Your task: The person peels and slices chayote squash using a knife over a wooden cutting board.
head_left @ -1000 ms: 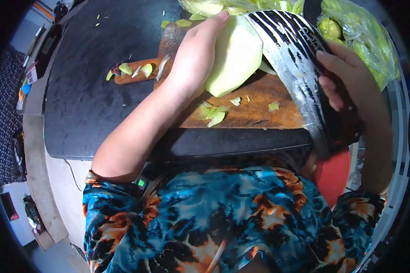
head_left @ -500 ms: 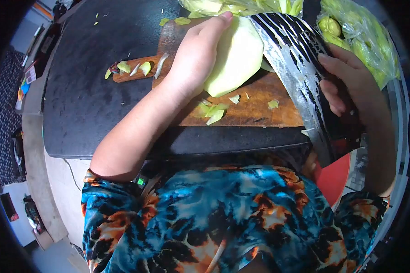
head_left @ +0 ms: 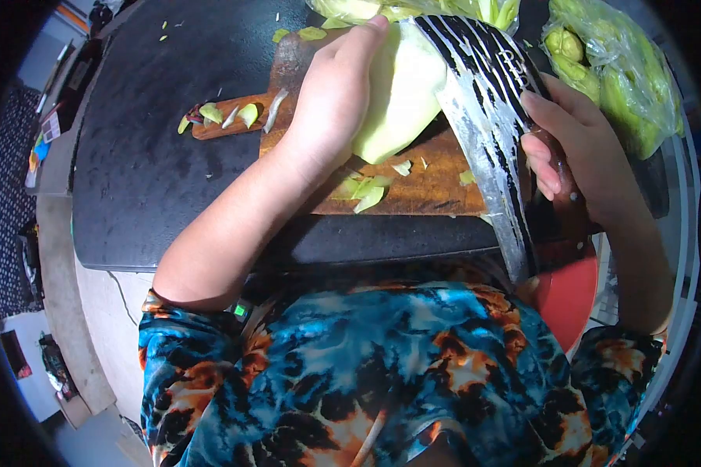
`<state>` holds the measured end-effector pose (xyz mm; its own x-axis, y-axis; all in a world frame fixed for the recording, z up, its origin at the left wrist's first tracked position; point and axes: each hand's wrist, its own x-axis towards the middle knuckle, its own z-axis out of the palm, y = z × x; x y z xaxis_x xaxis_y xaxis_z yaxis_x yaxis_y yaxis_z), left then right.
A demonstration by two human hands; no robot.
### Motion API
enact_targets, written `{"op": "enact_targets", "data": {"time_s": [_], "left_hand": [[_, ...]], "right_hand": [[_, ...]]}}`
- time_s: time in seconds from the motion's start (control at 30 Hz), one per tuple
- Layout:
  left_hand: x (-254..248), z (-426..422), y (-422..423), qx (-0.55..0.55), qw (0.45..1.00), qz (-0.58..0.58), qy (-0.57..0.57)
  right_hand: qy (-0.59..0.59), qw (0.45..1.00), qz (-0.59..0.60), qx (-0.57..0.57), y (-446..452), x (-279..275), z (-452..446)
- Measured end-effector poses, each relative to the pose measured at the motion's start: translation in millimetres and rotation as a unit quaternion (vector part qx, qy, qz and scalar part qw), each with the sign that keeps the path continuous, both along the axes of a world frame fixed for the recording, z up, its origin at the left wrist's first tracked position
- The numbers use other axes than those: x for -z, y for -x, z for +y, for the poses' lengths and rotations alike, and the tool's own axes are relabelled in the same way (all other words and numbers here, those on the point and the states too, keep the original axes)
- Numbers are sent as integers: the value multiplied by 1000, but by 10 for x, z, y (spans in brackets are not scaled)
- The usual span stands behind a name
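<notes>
The table (head_left: 144, 183), broadest thing here, carries the board (head_left: 444, 194), which lies near its edge by the wearer's body, probably so that both arms can bend comfortably over it. Beyond the board and to its right sits a clear bag (head_left: 642, 105) of green produce, out of the way yet within reach. A red object (head_left: 572, 292) shows below the board's near right corner; most of it is hidden. The knife (head_left: 487, 117), its broad blade streaked pale, slants across the board's right part, one end by the fruit and the other past the near edge. The right hand (head_left: 572, 128) is closed around its handle, thumb towards the blade, seemingly to steady its angle. The pale green fruit (head_left: 401, 105) is over the middle of the board; whether it rests there is hidden. The left hand (head_left: 331, 97) is part-open, curved around the fruit's left side, thumb at the far end, likely keeping it from rolling and leaving its right side free; the other fingers are out of sight. Smallest are the peels (head_left: 370, 193) near the board's front edge, with more scraps (head_left: 248, 115) on its handle.
</notes>
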<state>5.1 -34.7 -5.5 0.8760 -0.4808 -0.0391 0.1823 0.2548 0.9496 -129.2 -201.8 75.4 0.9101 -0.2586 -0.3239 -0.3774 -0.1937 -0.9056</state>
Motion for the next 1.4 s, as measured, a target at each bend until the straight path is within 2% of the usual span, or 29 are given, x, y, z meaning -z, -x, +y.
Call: {"op": "enact_targets", "data": {"time_s": [0.37,0.57,0.67,0.77,0.87,1.0,1.37,1.4], "left_hand": [[65,38,-68,11,999,-38,-24],[-19,16,6,14,999,27,45],[64,40,-82,12,1000,-19,-20],[38,-1,-37,26,999,16,32],[39,5,-37,34,999,-4,-9],[-2,6,13,35,999,2,-5],[57,17,-8,-6,1000,9,-15],[120,-4,-27,-23,996,-77,-29]], "right_hand": [[-67,998,-9,16,-43,117,85],[-94,995,-31,6,-53,213,134],[-81,997,-9,11,-44,192,103],[-47,999,14,-2,-29,85,34],[-33,999,27,-11,-14,26,-18],[-80,996,20,-17,10,56,5],[-56,998,1,-18,-62,157,132],[-62,998,4,-15,-68,167,138]]}}
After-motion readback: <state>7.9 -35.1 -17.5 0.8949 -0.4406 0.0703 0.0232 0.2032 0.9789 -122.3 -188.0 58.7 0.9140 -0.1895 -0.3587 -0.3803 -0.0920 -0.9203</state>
